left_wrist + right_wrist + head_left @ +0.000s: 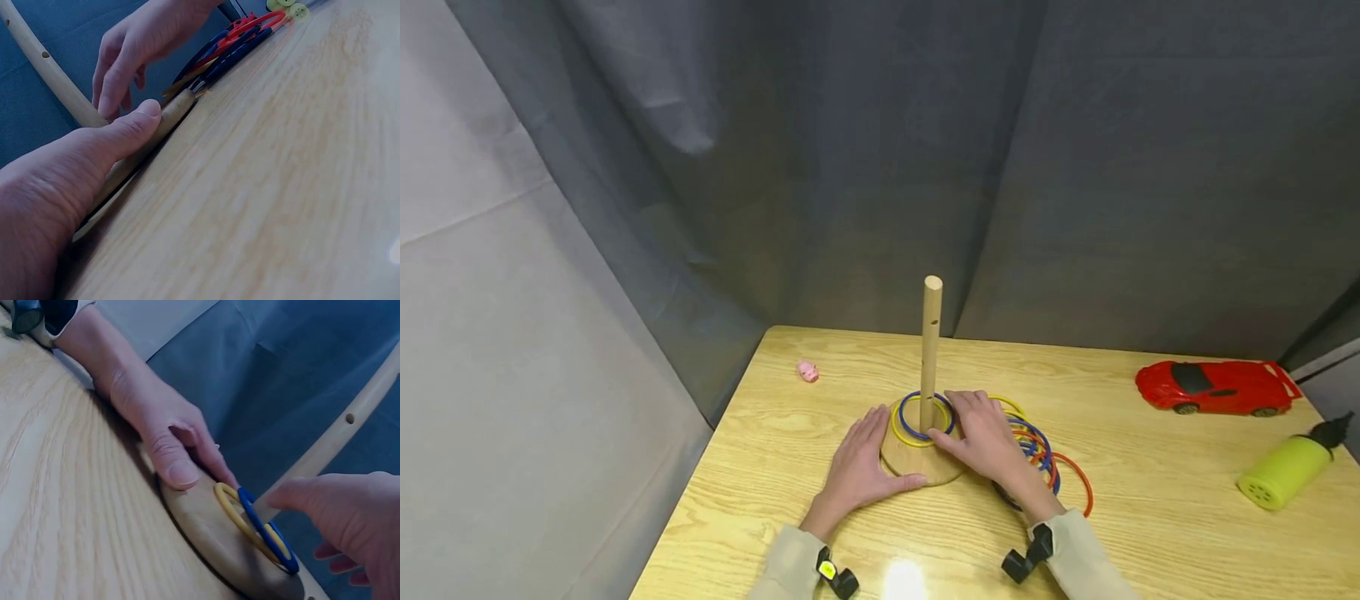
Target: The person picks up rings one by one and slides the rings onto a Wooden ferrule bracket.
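A round wooden base (pixel 917 468) carries an upright wooden peg (pixel 931 350) with small holes. A yellow ring (pixel 232 509) and a blue ring (pixel 270 537) encircle the peg low down, blue over yellow. My left hand (pixel 863 467) holds the base at its left rim, with the thumb (pixel 140 122) over the front edge. Close to the peg, my right hand (pixel 988 433) hovers over the right side of the base. Its thumb (pixel 290 492) is beside the peg and its fingers (pixel 340 564) hang loose, pinching no ring.
A loose pile of blue, red and yellow rings (pixel 1037 446) lies right of the base, partly behind my right forearm. A small pink pig figure (pixel 807 371) sits at the back left. On the right are a red toy car (pixel 1217 387) and a yellow-green bottle-like object (pixel 1285 471).
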Demonstrator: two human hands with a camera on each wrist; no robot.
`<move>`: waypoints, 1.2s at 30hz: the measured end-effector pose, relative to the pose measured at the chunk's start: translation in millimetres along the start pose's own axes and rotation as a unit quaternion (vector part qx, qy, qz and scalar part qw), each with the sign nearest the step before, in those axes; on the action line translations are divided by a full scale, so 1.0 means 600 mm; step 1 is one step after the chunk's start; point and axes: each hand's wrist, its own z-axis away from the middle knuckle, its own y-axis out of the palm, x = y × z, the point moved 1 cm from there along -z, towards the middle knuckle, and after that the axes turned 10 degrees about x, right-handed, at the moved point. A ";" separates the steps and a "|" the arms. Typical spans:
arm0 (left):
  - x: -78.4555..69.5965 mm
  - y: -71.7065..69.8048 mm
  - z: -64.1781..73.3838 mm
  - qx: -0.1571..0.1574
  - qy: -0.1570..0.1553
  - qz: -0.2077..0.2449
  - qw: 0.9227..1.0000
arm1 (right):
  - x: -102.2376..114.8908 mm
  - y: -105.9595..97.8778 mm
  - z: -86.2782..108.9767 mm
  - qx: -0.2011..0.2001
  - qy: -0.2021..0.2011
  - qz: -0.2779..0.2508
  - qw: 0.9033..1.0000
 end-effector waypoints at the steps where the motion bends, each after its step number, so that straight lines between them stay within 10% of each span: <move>1: -0.001 -0.001 0.000 0.000 0.001 0.001 1.000 | 0.000 -0.005 0.004 -0.001 0.000 -0.005 1.000; 36: -0.002 -0.002 0.000 -0.004 0.000 0.007 1.000 | -0.102 -0.104 0.191 0.054 0.113 -0.008 0.992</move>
